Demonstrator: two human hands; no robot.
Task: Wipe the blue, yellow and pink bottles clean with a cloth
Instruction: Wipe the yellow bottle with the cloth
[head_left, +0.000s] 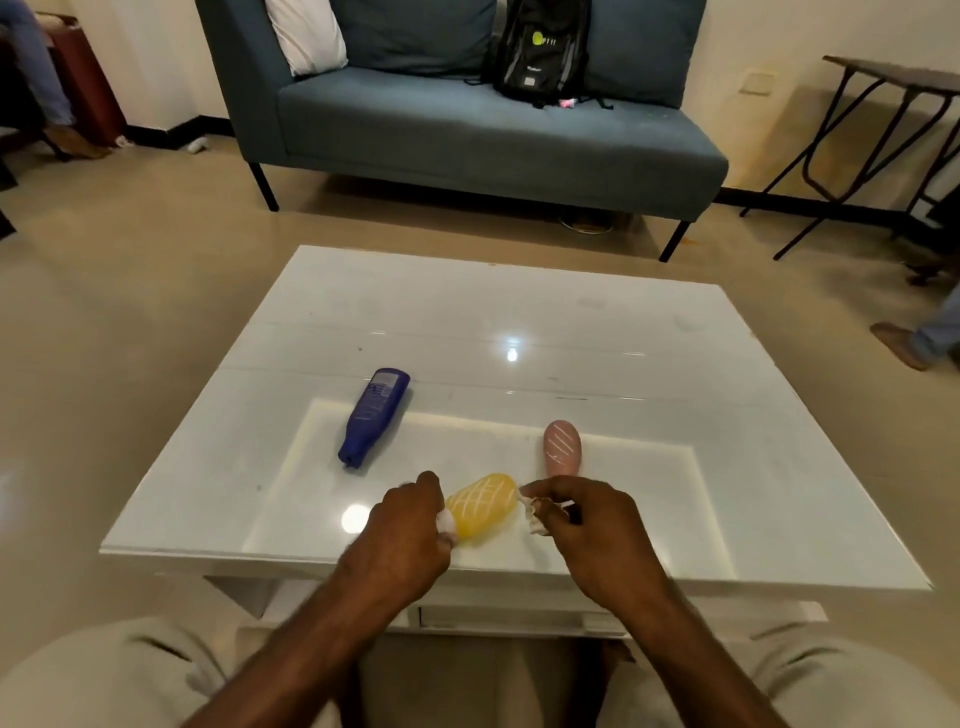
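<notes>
Yellow bottle (483, 503) lies on its side near the front edge of the white glass-topped table (675, 467), directly between your 2 hands. Its long axis runs from near-left to far-right. Your left hand (410, 525) is curled around the near-left end and grips it. A white bit shows at the fingers; cannot tell whether it is cap or rag. Your right hand (589, 519) pinches a crumpled white cloth (535, 517) just beside the far-right end, touching or nearly so. The right hand is therefore the wiping hand, and the stroke probably runs back along the axis toward your left. Pink bottle (562, 447) lies just beyond the right hand, and blue bottle (375, 415) lies well off to the far left; both are on their sides and untouched.
</notes>
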